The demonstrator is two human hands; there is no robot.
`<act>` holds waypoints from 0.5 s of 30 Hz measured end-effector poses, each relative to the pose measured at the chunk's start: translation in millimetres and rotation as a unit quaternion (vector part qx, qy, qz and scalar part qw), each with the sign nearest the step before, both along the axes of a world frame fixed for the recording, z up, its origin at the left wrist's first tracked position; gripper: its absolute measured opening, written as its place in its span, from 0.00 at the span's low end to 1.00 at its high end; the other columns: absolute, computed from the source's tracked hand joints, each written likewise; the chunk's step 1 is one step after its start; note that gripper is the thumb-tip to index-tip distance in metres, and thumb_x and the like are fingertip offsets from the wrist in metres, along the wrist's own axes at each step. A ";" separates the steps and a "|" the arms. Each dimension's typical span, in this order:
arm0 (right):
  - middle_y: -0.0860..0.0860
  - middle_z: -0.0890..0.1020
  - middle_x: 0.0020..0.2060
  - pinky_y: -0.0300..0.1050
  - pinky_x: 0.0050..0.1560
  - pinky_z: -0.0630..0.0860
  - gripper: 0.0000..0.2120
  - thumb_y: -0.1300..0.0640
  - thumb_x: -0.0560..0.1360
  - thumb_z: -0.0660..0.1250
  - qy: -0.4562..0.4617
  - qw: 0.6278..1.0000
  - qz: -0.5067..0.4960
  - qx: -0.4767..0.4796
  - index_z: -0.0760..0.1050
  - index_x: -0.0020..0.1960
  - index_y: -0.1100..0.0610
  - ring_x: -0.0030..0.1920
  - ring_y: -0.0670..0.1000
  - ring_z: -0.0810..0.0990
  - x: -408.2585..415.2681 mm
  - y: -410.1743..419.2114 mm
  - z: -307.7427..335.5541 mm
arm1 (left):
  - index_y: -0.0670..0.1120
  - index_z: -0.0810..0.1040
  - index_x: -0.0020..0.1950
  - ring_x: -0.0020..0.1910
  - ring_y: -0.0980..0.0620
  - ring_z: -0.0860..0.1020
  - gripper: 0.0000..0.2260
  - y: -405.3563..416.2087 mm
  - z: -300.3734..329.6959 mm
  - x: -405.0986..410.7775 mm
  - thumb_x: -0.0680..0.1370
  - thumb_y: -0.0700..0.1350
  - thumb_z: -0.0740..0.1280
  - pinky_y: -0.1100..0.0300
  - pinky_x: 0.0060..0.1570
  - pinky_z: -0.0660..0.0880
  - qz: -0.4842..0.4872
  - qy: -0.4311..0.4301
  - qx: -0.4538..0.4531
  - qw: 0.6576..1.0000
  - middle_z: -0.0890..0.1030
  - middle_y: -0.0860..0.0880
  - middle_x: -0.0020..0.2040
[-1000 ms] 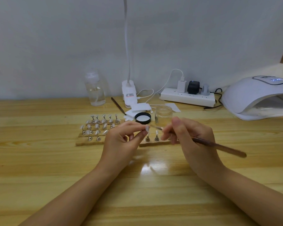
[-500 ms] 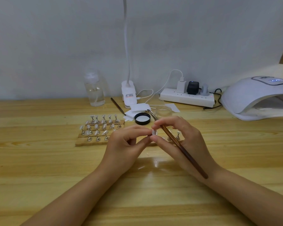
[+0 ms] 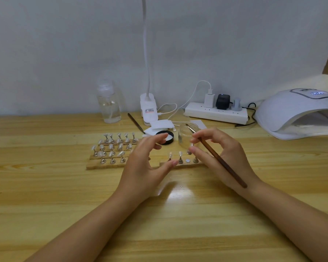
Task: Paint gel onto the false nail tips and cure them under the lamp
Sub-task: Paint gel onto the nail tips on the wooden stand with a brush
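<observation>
the left hand [image 3: 144,165] has let go of the nail tip it was pinching a moment ago, fingers now spread and empty; the right hand [image 3: 222,157] keeps the brush [image 3: 219,157] gripped; the tips stand on the wooden board [image 3: 121,164], so that tip looks painted and set back, with curing in the lamp [image 3: 299,114] to come.

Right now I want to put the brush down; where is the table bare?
Bare table lies left of the wooden stand and in front of it. Crowded: behind the stand, around the jar, lid and power strip.
</observation>
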State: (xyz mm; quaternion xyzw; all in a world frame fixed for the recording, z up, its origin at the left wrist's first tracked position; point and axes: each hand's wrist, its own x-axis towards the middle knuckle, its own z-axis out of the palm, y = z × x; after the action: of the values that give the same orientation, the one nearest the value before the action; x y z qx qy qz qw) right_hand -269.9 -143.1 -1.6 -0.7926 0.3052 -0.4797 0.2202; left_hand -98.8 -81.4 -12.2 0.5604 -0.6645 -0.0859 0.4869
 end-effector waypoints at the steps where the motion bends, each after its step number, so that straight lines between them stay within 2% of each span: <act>1: 0.43 0.81 0.42 0.24 0.51 0.66 0.11 0.59 0.69 0.72 0.017 1.000 0.000 -0.002 0.75 0.49 0.51 0.49 0.39 0.77 -0.5 -1.5 -1.3 | 0.60 0.66 0.59 0.53 0.66 0.72 0.26 -0.9 -1.4 0.2 0.67 0.45 0.74 0.76 0.46 0.66 -0.004 -0.003 0.016 1.000 0.75 0.57 0.54; 6: 0.42 0.80 0.42 0.29 0.51 0.70 0.10 0.58 0.70 0.72 0.069 0.997 -0.005 -0.027 0.77 0.49 0.52 0.47 0.41 0.77 0.2 -4.3 -4.1 | 0.60 0.64 0.65 0.58 0.64 0.71 0.28 -4.4 -7.2 1.0 0.70 0.46 0.72 0.68 0.56 0.69 -0.015 -0.016 0.080 0.997 0.73 0.62 0.54; 11: 0.46 0.81 0.43 0.42 0.51 0.74 0.10 0.59 0.69 0.73 0.095 0.995 -0.006 -0.031 0.78 0.49 0.54 0.47 0.45 0.78 0.6 -4.2 -4.3 | 0.57 0.66 0.67 0.55 0.58 0.74 0.26 -6.9 -10.6 2.9 0.72 0.44 0.70 0.62 0.57 0.69 -0.006 -0.037 0.098 0.995 0.76 0.58 0.50; 13: 0.47 0.81 0.42 0.47 0.51 0.74 0.09 0.59 0.69 0.73 0.102 0.994 -0.006 -0.036 0.78 0.49 0.54 0.47 0.46 0.78 1.7 -3.9 -3.9 | 0.56 0.66 0.67 0.54 0.57 0.75 0.25 -7.9 -12.1 3.7 0.73 0.43 0.69 0.65 0.55 0.70 -0.001 -0.039 0.098 0.994 0.76 0.58 0.50; 15: 0.46 0.81 0.42 0.49 0.52 0.74 0.09 0.59 0.69 0.73 0.103 0.994 -0.010 -0.040 0.79 0.49 0.55 0.47 0.46 0.78 2.2 -3.7 -3.3 | 0.56 0.67 0.67 0.53 0.58 0.74 0.24 -8.2 -13.2 4.3 0.73 0.43 0.69 0.73 0.50 0.67 0.003 -0.042 0.096 0.994 0.75 0.59 0.49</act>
State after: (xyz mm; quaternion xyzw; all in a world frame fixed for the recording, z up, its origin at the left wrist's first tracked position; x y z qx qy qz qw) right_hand -267.7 -146.8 -4.9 -0.8431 0.3146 -0.4094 0.1505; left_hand -94.5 -89.7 -25.4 0.6101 -0.6711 -0.1241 0.4025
